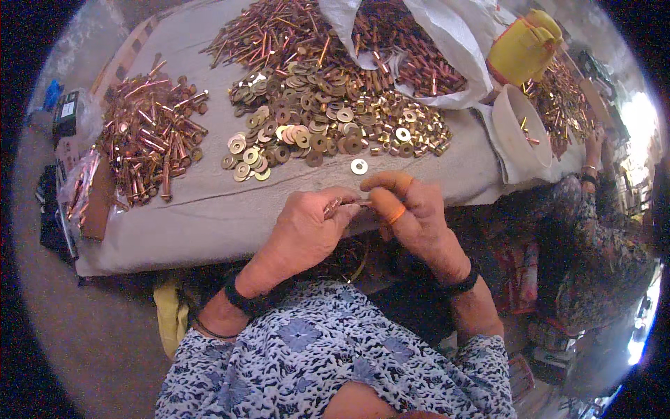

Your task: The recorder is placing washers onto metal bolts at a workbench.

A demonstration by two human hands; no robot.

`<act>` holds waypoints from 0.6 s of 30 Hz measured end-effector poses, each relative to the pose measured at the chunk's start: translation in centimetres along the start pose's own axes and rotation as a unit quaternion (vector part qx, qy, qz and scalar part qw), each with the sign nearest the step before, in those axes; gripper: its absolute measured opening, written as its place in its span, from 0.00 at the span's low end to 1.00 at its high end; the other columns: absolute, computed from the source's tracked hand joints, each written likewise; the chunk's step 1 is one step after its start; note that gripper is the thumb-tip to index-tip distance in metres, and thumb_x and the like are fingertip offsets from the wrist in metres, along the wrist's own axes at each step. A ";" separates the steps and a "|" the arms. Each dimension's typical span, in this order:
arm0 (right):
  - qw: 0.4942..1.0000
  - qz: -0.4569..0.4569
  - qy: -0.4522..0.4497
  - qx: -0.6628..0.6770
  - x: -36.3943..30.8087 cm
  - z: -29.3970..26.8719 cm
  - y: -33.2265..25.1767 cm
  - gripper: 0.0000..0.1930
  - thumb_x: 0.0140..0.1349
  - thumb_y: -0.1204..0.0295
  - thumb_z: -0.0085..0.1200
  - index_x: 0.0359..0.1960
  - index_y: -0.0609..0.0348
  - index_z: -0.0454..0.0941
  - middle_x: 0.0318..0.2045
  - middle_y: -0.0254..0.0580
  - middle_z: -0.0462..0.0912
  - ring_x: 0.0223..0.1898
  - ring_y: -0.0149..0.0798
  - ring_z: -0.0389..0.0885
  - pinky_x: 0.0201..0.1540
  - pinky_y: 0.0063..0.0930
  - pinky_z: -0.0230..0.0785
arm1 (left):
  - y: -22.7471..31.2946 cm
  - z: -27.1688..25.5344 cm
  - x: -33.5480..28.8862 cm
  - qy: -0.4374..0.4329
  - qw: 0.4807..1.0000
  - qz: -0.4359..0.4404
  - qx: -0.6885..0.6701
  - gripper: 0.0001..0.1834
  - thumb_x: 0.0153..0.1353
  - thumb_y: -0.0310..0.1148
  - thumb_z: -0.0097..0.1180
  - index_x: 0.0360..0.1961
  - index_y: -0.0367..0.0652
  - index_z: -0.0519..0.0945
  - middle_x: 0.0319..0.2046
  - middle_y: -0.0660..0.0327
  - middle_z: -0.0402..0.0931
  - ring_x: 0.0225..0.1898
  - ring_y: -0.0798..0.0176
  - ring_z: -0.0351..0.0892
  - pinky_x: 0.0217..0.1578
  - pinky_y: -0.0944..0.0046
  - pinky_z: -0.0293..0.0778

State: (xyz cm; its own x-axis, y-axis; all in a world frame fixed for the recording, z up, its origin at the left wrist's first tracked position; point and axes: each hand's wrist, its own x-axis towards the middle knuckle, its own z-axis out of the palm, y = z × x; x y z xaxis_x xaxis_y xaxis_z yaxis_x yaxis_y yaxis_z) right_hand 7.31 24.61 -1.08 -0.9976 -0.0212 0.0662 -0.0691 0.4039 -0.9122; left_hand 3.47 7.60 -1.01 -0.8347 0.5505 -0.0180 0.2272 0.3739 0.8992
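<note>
Head view shows the left hand (307,230) and right hand (408,209) meeting at the desk's (209,209) near edge, both pinched shut on a small copper pin (342,204) held between their fingertips. Judging by the piles, much remains: brass washers (314,119) heap mid-desk, loose copper pins (150,136) lie near the left edge, more fill a white sack (433,77) at the far edge. Grey cloth covers the desk; another person's patterned sleeve (600,237) shows beyond its right edge.
</note>
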 end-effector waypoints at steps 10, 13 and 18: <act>0.917 -0.155 0.086 -0.357 4.5 -0.5 2.7 0.09 0.53 0.71 0.52 0.34 0.60 0.74 0.27 0.49 0.77 0.27 0.44 0.77 0.29 0.31 0.69 | -0.7 -1.8 0.3 0.056 0.986 -0.105 -0.116 0.10 0.56 0.32 0.51 0.35 0.36 0.77 0.13 0.66 0.68 0.16 0.75 0.66 0.18 0.71 0.63; 0.931 -0.167 0.126 -0.298 4.3 -0.4 3.3 0.08 0.52 0.75 0.52 0.35 0.61 0.75 0.27 0.46 0.78 0.26 0.39 0.78 0.29 0.27 0.68 | -0.2 -2.4 0.2 0.041 0.987 -0.128 -0.092 0.10 0.56 0.33 0.50 0.34 0.36 0.77 0.12 0.65 0.68 0.16 0.75 0.66 0.18 0.71 0.62; 0.983 -0.117 0.130 -0.055 2.7 -0.1 2.5 0.08 0.50 0.76 0.50 0.34 0.60 0.75 0.28 0.48 0.78 0.30 0.47 0.77 0.33 0.34 0.69 | -0.7 -2.1 0.5 0.041 0.987 -0.130 -0.087 0.10 0.56 0.33 0.50 0.31 0.36 0.77 0.12 0.64 0.69 0.15 0.74 0.67 0.17 0.70 0.62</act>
State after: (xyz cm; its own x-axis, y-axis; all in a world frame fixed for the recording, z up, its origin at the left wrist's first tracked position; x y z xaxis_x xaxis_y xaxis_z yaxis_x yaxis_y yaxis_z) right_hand 4.40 25.64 -3.09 -0.9178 0.1040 0.3832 -0.2807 0.5126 -0.8114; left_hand 1.81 6.03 -0.70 -0.8929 0.3880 -0.2282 -0.0830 0.3563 0.9307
